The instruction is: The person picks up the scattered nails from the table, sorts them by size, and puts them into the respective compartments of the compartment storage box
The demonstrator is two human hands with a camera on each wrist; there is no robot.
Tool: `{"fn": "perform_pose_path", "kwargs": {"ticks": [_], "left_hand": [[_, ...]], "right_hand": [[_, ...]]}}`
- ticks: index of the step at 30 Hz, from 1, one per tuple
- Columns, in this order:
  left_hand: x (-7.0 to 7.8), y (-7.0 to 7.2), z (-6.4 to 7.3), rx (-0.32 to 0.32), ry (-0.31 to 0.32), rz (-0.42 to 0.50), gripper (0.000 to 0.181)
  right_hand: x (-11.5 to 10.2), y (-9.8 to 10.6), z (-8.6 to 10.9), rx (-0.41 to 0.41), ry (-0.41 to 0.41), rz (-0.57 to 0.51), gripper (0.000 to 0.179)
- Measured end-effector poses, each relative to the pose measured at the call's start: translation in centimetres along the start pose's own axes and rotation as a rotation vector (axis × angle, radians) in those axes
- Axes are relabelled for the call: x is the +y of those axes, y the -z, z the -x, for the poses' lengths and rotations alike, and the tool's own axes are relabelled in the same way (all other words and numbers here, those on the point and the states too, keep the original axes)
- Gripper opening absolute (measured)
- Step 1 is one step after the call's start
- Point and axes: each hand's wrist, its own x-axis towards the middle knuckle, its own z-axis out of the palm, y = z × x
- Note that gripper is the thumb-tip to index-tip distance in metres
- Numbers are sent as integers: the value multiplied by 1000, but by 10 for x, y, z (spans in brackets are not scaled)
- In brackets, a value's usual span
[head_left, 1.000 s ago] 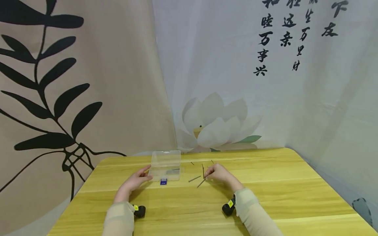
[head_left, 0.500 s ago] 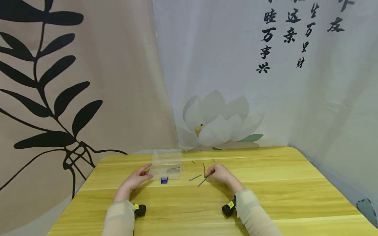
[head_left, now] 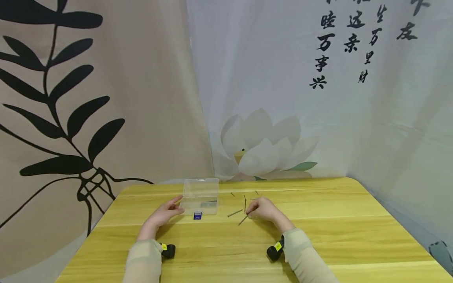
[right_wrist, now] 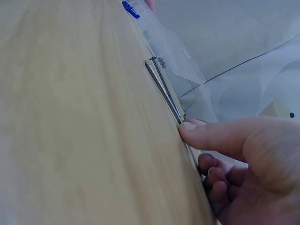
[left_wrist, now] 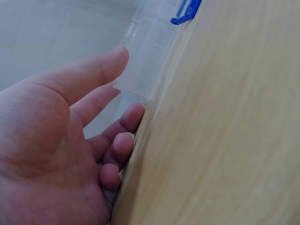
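Observation:
A clear plastic box (head_left: 211,211) stands with its lid (head_left: 200,187) raised and a blue latch (head_left: 197,215) at the front. My left hand (head_left: 163,215) grips its left end; in the left wrist view the thumb (left_wrist: 110,68) lies on the box's near wall, the other fingers behind and below. Some dark metal pieces lie inside the box. To its right, my right hand (head_left: 263,208) pinches one end of a long nail (head_left: 242,220) between thumb and forefinger, its point towards the box. A second long nail (head_left: 235,213) lies beside it.
Another nail (head_left: 245,201) lies just beyond the fingers. Smaller nails (head_left: 232,194) are scattered farther back on the wooden table (head_left: 219,251). Black wrist cameras (head_left: 168,251) are strapped at both sleeves. A printed cloth (head_left: 262,98) hangs behind the table's far edge.
The head view has shifted slightly. Both hands, the box and the nails keep their places relative to each other.

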Motion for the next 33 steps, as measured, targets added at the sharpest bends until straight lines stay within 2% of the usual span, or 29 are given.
{"fn": "perform_pose_path", "kwargs": {"ticks": [7,19,28,33], "left_hand": [[-3,0,-2,-7,-1,8,67],[-3,0,-2,0,6,15,68],[-3,0,-1,3,10,18,69],[-3,0,-1,5,6,12,70]], "right_hand": [[0,5,3,-37,14,24,5],[2,9,3,-133,113,95,4],[0,11,5,-176,98,78,5],[-2,15,6,-167,83,52,10]]}}
